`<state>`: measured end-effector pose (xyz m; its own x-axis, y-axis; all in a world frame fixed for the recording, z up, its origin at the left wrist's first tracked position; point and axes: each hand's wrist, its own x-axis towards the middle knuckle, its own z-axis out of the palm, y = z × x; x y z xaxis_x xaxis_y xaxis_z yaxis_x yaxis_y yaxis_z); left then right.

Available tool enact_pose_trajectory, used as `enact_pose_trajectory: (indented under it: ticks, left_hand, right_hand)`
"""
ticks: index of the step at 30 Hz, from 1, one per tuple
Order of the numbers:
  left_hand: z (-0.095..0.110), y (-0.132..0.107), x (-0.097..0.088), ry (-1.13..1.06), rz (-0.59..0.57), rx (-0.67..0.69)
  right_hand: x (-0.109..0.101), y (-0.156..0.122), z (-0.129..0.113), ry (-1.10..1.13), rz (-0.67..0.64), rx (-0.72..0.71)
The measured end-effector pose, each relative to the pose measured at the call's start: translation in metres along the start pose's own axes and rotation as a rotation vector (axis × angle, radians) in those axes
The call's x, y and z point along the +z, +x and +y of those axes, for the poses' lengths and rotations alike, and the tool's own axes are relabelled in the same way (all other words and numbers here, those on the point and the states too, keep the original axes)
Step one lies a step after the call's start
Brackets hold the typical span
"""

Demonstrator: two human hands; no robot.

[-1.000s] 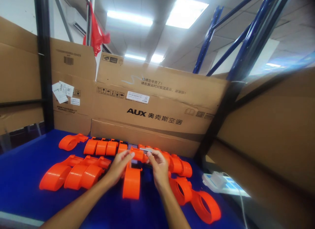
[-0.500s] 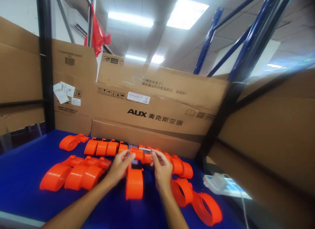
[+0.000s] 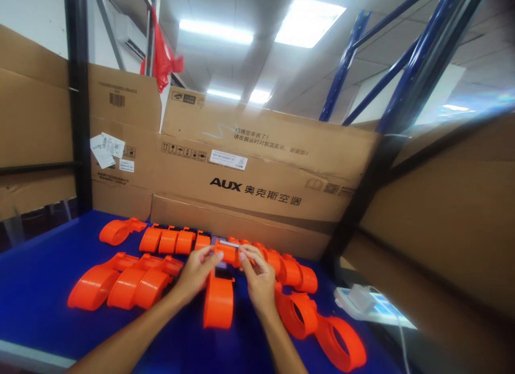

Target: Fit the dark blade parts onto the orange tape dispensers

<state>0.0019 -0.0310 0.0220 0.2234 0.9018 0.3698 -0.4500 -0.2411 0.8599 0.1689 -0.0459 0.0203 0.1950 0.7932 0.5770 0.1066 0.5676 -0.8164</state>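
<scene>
My left hand (image 3: 199,266) is closed, thumb in front, on the left end of an orange plastic tape dispenser (image 3: 226,251). From the right, my right hand (image 3: 259,277) pinches at the same piece with thumb and fingers. A thin silvery strip (image 3: 229,243) lies along its top edge between the hands; whether it is fixed on cannot be seen. Just below stands another orange dispenser (image 3: 219,304) with a black part at its upper end. Behind the hands a row of orange dispensers (image 3: 168,242) is partly hidden by my fingers.
More orange dispensers (image 3: 94,285) lie at the left of the blue table (image 3: 169,342), with two ring-shaped ones (image 3: 341,342) at the right. A white power strip with a plug (image 3: 362,299) and cable sits at the right edge. Cardboard (image 3: 257,197) and rack posts (image 3: 80,122) surround the table.
My right hand has moved left, closer to my left hand, and the silvery strip now sits further left along the held piece. My left hand keeps its grip.
</scene>
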Motion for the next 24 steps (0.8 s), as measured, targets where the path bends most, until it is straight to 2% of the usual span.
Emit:
enact_pose_trajectory:
  ticks: [6,10,13,15,20,24]
  left_hand:
    - [0.002,0.001,-0.001,0.014,0.016,-0.021]
    - [0.006,0.002,-0.003,-0.09,0.139,-0.049]
    - [0.008,0.004,-0.006,-0.181,0.264,-0.068]
    - [0.008,0.005,-0.007,-0.21,0.304,-0.083]
    - [0.007,0.005,-0.008,-0.192,0.308,-0.078]
    - [0.006,0.005,-0.008,-0.141,0.284,-0.068]
  right_hand:
    - [0.0,0.001,-0.002,-0.057,-0.079,-0.041]
    - [-0.002,0.003,0.001,-0.176,-0.147,-0.055]
    - [-0.006,0.003,0.008,-0.418,-0.22,-0.075]
    - [-0.011,0.001,0.013,-0.628,-0.281,-0.084]
    - [-0.021,-0.005,0.022,-1.058,-0.31,-0.003]
    - [-0.021,-0.007,0.021,-1.194,-0.284,0.004]
